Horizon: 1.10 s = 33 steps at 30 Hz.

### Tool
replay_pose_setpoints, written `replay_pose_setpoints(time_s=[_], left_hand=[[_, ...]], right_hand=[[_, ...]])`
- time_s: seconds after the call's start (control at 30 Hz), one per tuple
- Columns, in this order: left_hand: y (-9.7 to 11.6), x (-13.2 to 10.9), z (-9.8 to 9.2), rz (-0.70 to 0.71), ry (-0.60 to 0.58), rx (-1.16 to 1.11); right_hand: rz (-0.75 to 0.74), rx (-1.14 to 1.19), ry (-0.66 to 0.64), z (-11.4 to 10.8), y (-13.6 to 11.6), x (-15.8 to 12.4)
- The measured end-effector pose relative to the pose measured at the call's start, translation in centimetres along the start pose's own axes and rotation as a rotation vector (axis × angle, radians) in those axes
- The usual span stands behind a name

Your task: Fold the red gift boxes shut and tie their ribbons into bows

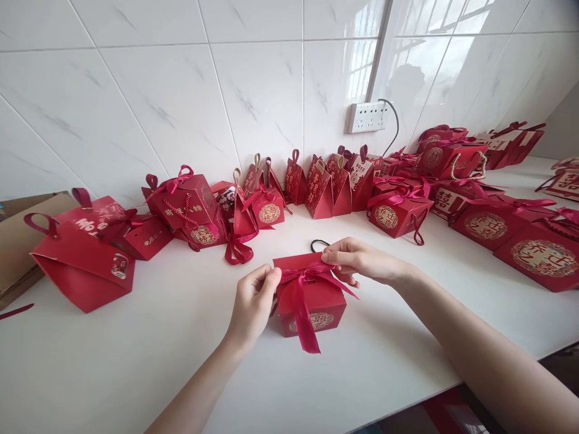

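A small red gift box (329, 296) with a gold emblem on its front stands upright on the white counter in front of me. A magenta ribbon (304, 310) is tied across its top, one tail hanging down over the front. At the box's upper left, my left hand (253, 298) is closed, thumb and forefinger pinching the ribbon's left part. My right hand (362, 260) pinches the ribbon at the upper right, its other fingers curled behind the box. Just behind the box, a thin black loop (319, 242) shows on the counter.
Several red gift boxes line the tiled wall, including a tent-shaped one (84, 265) at left and a ribboned one (398, 214) behind my right hand. Larger boxes (538, 256) stand at right. Brown cardboard (20, 259) lies far left. A power socket (368, 117) is on the wall.
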<state>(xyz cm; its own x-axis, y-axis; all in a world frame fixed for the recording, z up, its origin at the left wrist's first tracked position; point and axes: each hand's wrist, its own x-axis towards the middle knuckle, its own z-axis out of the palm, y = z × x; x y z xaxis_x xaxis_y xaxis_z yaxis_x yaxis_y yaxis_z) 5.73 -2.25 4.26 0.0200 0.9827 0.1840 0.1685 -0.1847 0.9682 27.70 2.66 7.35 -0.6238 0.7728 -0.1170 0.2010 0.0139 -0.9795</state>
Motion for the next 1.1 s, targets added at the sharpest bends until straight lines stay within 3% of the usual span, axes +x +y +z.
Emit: replay_pose_setpoints(time_s=[0.3,0.9,1.1], left_hand=[[-0.2,0.0,0.4,0.052,0.016,0.037],[0.1,0.1,0.0,-0.014,-0.013,0.013],[0.0,0.1,-0.1,-0.037,-0.029,-0.01]], right_hand=[[0.035,0.196,0.006,-0.3,1.2,0.6],[0.07,0.173,-0.051,-0.9,1.2,0.6],[0.151,0.085,0.094,-0.4,0.9,0.7]])
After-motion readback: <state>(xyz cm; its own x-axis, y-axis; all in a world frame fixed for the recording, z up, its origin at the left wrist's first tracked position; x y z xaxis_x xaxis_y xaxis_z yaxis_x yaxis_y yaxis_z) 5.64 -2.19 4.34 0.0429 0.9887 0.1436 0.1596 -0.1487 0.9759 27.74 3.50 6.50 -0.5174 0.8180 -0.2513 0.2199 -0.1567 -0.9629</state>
